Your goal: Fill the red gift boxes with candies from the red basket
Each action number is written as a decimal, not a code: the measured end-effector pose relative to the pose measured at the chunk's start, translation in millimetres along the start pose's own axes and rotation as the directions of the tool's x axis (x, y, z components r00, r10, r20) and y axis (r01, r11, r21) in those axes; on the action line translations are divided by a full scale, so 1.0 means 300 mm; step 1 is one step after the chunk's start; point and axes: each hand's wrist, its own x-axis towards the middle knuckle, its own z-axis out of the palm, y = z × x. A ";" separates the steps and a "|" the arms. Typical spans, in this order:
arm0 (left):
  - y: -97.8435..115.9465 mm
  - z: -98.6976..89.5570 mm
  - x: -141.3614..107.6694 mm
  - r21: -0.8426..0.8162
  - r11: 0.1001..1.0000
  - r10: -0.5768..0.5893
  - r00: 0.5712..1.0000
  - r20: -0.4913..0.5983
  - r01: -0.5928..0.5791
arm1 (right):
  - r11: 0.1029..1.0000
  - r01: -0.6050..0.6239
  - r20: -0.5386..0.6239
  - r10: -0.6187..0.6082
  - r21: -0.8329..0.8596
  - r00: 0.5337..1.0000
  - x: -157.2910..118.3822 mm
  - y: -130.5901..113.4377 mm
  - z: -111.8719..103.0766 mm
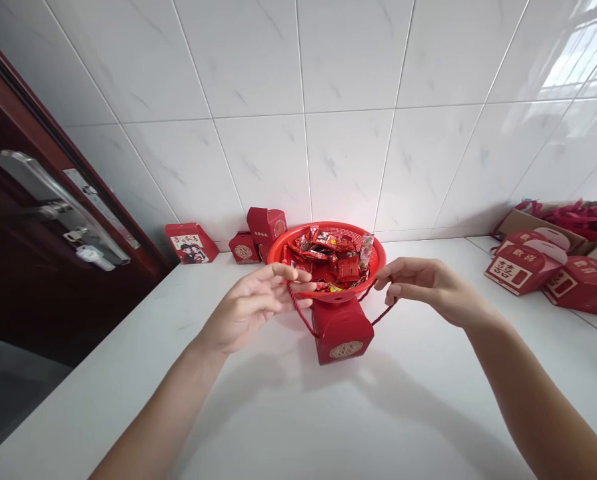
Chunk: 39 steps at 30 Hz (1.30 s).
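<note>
A small red box (342,332) with a round pale emblem stands on the white table, with a dark red cord (302,313) running from its sides. My left hand (258,300) is at the cord's left loop, fingers curved and apart, the cord passing by the fingertips. On the right, my right hand (423,287) pinches the cord between thumb and fingers. Just behind the box is a red plastic basket (377,257) filled with red-wrapped sweets (348,268).
Red boxes (191,243) stand along the tiled wall at the back left. At the right are more red boxes (523,263) and a cardboard box (521,224) holding dark red cords (578,219). A dark red door (23,247) borders the table (298,427) on the left.
</note>
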 end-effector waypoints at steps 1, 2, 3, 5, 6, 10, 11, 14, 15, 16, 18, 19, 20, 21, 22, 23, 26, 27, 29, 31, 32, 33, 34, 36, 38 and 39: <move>0.018 0.020 0.013 0.067 0.997 0.038 0.999 0.030 -0.040 | 1.000 0.010 0.013 -0.010 -0.021 1.000 0.012 -0.023 0.005; 0.034 0.042 0.030 0.148 0.986 0.074 0.995 0.062 -0.082 | 0.999 0.026 0.022 -0.025 -0.042 0.999 0.025 -0.048 0.014; 0.050 0.064 0.049 0.237 0.963 0.108 0.989 0.100 -0.129 | 0.997 0.042 0.028 -0.040 -0.062 0.999 0.040 -0.073 0.025; 0.080 0.106 0.092 0.407 0.886 0.161 0.970 0.182 -0.223 | 0.994 0.058 0.055 -0.053 -0.094 0.997 0.074 -0.130 0.051; 0.095 0.124 0.115 0.473 0.839 0.185 0.958 0.219 -0.270 | 0.993 0.054 0.074 -0.046 -0.107 0.996 0.092 -0.160 0.064; 0.157 0.167 0.196 0.640 0.683 0.237 0.936 0.261 -0.351 | 0.988 0.031 0.081 -0.020 -0.148 0.997 0.166 -0.279 0.098; 0.172 0.171 0.212 0.655 0.661 0.256 0.931 0.262 -0.366 | 0.987 0.036 0.059 -0.027 -0.154 0.998 0.184 -0.303 0.101; 0.210 0.175 0.251 0.645 0.666 0.286 0.926 0.245 -0.376 | 0.985 0.047 -0.027 -0.052 -0.168 0.998 0.233 -0.352 0.102; 0.220 0.177 0.262 0.632 0.685 0.277 0.932 0.234 -0.362 | 0.985 0.043 -0.053 -0.053 -0.169 0.997 0.248 -0.360 0.102; 0.227 0.180 0.273 0.618 0.706 0.261 0.939 0.225 -0.345 | 0.985 0.036 -0.077 -0.050 -0.167 0.996 0.262 -0.364 0.101; 0.236 0.189 0.296 0.590 0.749 0.221 0.952 0.210 -0.303 | 0.988 0.013 -0.124 -0.032 -0.151 0.992 0.288 -0.365 0.102; 0.238 0.195 0.309 0.574 0.768 0.200 0.958 0.206 -0.283 | 0.990 0.001 -0.149 -0.022 -0.138 0.989 0.301 -0.362 0.104; 0.239 0.202 0.321 0.560 0.785 0.181 0.963 0.201 -0.265 | 0.993 -0.009 -0.173 -0.012 -0.119 0.985 0.313 -0.357 0.107; 0.240 0.209 0.333 0.553 0.796 0.167 0.967 0.191 -0.246 | 0.995 -0.016 -0.196 -0.004 -0.099 0.981 0.324 -0.352 0.111; 0.242 0.216 0.344 0.554 0.800 0.155 0.972 0.176 -0.228 | 0.997 -0.018 -0.218 0.001 -0.078 0.976 0.336 -0.346 0.116; 0.244 0.221 0.354 0.562 0.800 0.146 0.976 0.160 -0.211 | 0.998 -0.016 -0.239 0.002 -0.058 0.971 0.347 -0.340 0.122; 0.248 0.226 0.369 0.591 0.779 0.156 0.978 0.136 -0.207 | 1.000 0.011 -0.318 -0.015 -0.014 0.948 0.376 -0.323 0.137; 0.247 0.220 0.371 0.599 0.767 0.187 0.973 0.136 -0.231 | 1.000 0.020 -0.340 -0.020 -0.006 0.940 0.384 -0.318 0.139; 0.239 0.197 0.374 0.620 0.728 0.269 0.954 0.131 -0.291 | 1.000 0.018 -0.369 -0.017 -0.001 0.929 0.397 -0.312 0.135; 0.222 0.161 0.379 0.661 0.685 0.326 0.940 0.100 -0.308 | 1.000 0.000 -0.382 -0.005 -0.013 0.924 0.405 -0.310 0.121; 0.211 0.141 0.382 0.679 0.670 0.341 0.937 0.077 -0.300 | 1.000 -0.009 -0.391 0.000 -0.022 0.920 0.406 -0.311 0.112; 0.198 0.122 0.385 0.693 0.659 0.354 0.934 0.055 -0.291 | 0.999 -0.017 -0.402 0.002 -0.033 0.916 0.407 -0.313 0.100; 0.186 0.106 0.388 0.704 0.650 0.364 0.930 0.041 -0.285 | 0.999 -0.018 -0.409 -0.001 -0.043 0.912 0.407 -0.315 0.089; 0.160 0.086 0.391 0.722 0.634 0.362 0.931 0.038 -0.276 | 0.998 -0.009 -0.404 -0.014 -0.054 0.914 0.405 -0.323 0.066; 0.134 0.087 0.393 0.739 0.621 0.310 0.948 0.075 -0.261 | 0.998 0.010 -0.395 -0.031 -0.055 0.918 0.401 -0.334 0.047; 0.122 0.095 0.394 0.745 0.617 0.277 0.956 0.097 -0.254 | 0.998 0.019 -0.394 -0.038 -0.052 0.918 0.399 -0.340 0.040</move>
